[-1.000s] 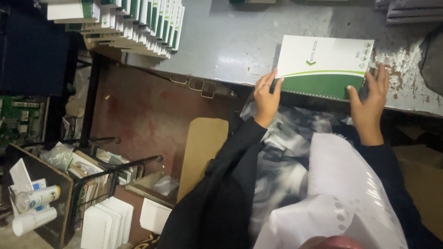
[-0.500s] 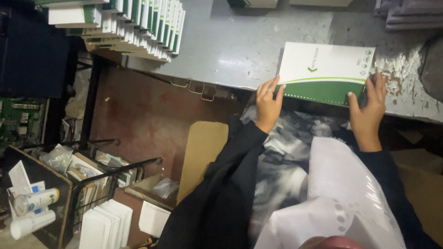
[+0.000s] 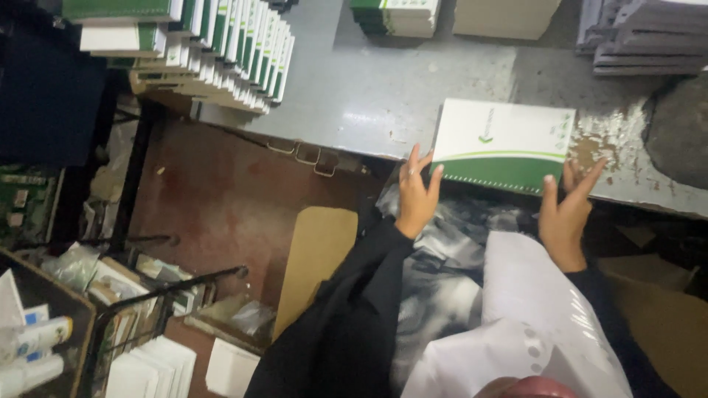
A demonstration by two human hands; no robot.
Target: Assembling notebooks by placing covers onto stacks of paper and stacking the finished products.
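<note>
A white and green spiral-bound notebook (image 3: pixel 503 144) lies flat on the grey table (image 3: pixel 369 96), its bound edge at the table's near rim. My left hand (image 3: pixel 417 193) is at the notebook's near left corner, fingers spread and just off the cover. At the near right corner my right hand (image 3: pixel 566 210) also has its fingers spread, fingertips touching or nearly touching the bound edge. Neither hand grips anything. Black sleeves cover both arms.
A slanted row of matching notebooks (image 3: pixel 214 51) stands at the table's far left. More stacks (image 3: pixel 394 16), a cardboard box (image 3: pixel 505 16) and grey piles (image 3: pixel 645 44) line the far side. White punched sheets (image 3: pixel 538 317) lie in my lap. Below left are a brown board (image 3: pixel 317 254) and a crate of clutter (image 3: pixel 110 295).
Both hands held the notebook's near edge before; now the fingers have opened and drawn back, leaving it flat on the table. The view has shifted slightly.
</note>
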